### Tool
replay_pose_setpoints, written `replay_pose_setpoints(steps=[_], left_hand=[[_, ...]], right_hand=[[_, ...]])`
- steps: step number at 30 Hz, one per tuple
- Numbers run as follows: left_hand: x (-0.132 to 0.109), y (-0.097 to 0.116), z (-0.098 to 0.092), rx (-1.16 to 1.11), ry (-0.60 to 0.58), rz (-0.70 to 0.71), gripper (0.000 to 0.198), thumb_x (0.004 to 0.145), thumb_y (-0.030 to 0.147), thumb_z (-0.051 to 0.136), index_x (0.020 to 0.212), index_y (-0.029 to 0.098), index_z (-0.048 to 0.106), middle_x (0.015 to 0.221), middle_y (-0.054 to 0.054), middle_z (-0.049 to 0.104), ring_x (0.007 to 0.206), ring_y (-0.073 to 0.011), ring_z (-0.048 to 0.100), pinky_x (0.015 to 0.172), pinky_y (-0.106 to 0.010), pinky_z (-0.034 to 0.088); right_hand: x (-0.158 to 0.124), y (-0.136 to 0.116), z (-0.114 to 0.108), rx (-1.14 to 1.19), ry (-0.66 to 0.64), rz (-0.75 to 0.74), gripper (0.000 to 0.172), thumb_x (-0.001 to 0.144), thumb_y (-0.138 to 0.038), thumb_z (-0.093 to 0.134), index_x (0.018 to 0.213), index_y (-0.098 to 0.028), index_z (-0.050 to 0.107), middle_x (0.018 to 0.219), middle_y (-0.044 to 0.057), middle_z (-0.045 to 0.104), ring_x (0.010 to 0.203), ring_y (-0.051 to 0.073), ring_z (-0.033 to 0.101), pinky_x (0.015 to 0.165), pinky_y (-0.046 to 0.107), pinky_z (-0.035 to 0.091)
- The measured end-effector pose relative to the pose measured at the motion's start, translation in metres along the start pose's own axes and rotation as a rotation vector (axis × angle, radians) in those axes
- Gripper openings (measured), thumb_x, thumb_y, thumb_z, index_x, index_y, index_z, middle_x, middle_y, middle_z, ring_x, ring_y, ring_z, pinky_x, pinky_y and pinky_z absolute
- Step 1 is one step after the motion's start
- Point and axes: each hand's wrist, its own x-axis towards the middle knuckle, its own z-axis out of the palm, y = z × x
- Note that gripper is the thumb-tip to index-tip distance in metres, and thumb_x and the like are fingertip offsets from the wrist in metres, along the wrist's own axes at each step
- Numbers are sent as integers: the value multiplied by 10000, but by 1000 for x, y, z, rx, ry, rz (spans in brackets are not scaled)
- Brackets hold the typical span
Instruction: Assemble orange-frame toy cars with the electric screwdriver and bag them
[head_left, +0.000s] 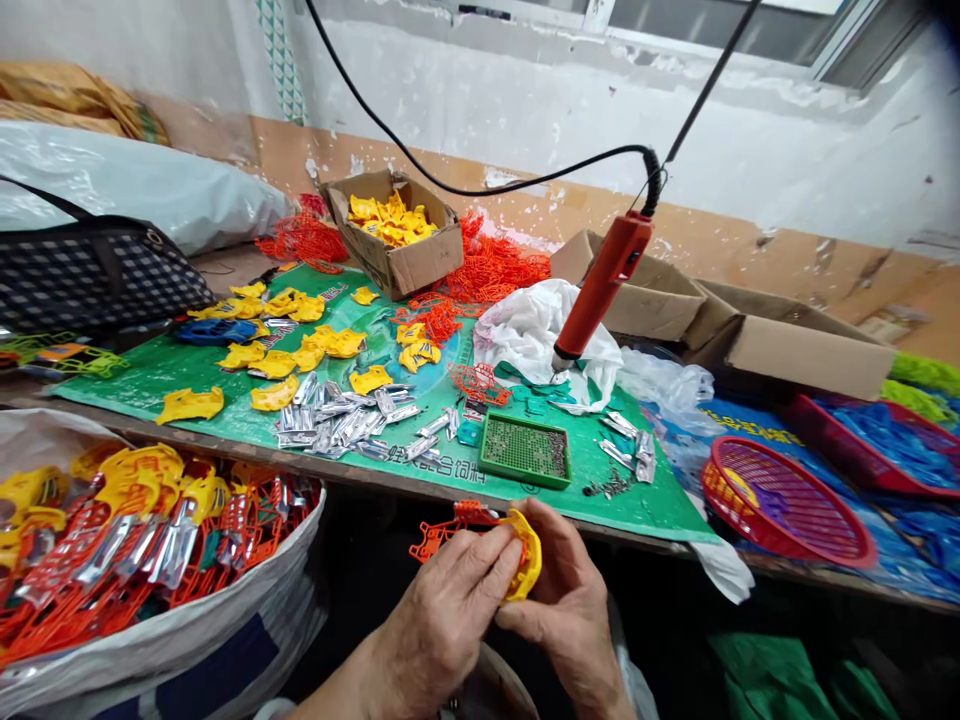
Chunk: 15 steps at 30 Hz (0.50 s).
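Close to me, just off the table's front edge, my left hand (450,600) and my right hand (562,600) are closed around a curved yellow plastic piece (530,560). An orange-red plastic frame (435,538) sticks out to the left behind my left fingers, and orange shows inside the yellow piece too. How the two parts join is hidden by my fingers. On the table beyond my hands lies a green tray of small screws (525,452). An orange electric screwdriver (604,285) hangs above the table, its tip pointing down.
Silvery strips (330,420) and yellow pieces (191,404) lie on the green table cover (247,425). A cardboard box (405,265) of yellow pieces stands behind. To the left, a white sack (225,610) holds finished-looking parts; a red basket (795,545) sits at right.
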Motion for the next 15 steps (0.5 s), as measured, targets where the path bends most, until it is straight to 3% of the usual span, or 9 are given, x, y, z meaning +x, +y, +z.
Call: replay_pose_setpoints(steps=[11,15], left_hand=[[2,0,-5,20,-44,15,428,957,113,378,1378,64,443,1160,-201,675,1063,-252,627,854,-376,571],[-1,0,-4,-32,-81,15,507,893,33,388,1399,58,410,1189,-208,650,1093,-260,605,880,-395,563]], right_hand=[[0,2,-2,-80,-73,-45,759,460,-166,924,1152,-352,672,1228,16,641,1139,229,610,978,303,502],[0,6,-5,-95,-79,-67,747,482,-192,919,1165,-357,663,1241,17,612,1151,229,587,986,312,489]])
